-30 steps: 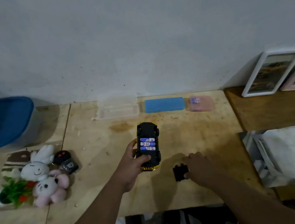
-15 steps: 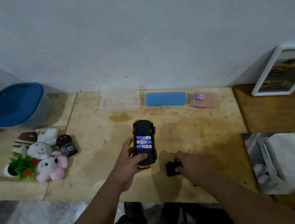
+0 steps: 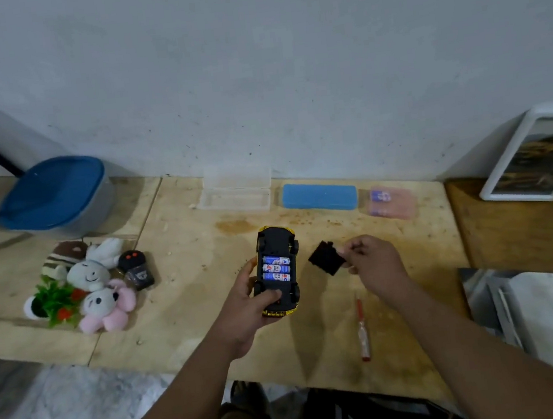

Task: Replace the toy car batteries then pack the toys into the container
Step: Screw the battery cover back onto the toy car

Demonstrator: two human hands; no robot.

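My left hand [image 3: 245, 307] grips a yellow toy car [image 3: 278, 271] upside down above the wooden table [image 3: 189, 271]; its black underside faces up and three blue-and-white batteries [image 3: 276, 268] lie in the uncovered bay. My right hand [image 3: 376, 261] pinches the black battery cover [image 3: 326, 258] in the air just right of the car. A red-handled screwdriver [image 3: 362, 330] lies on the table below my right hand. Plush toys [image 3: 94, 288] and a black remote [image 3: 136, 270] sit in a heap at the left. A grey container with a blue lid [image 3: 54, 195] stands at the far left.
Along the wall lie a clear plastic case [image 3: 236, 193] with its lid up, a blue case [image 3: 319, 196] and a pink case [image 3: 392, 202] with batteries inside. A white picture frame [image 3: 537, 153] leans at the right. Grey and white papers [image 3: 534, 304] lie at the right edge.
My right hand has lifted the black cover off the table and brought it up beside the car. The screwdriver that my arm hid now shows. The view has shifted.
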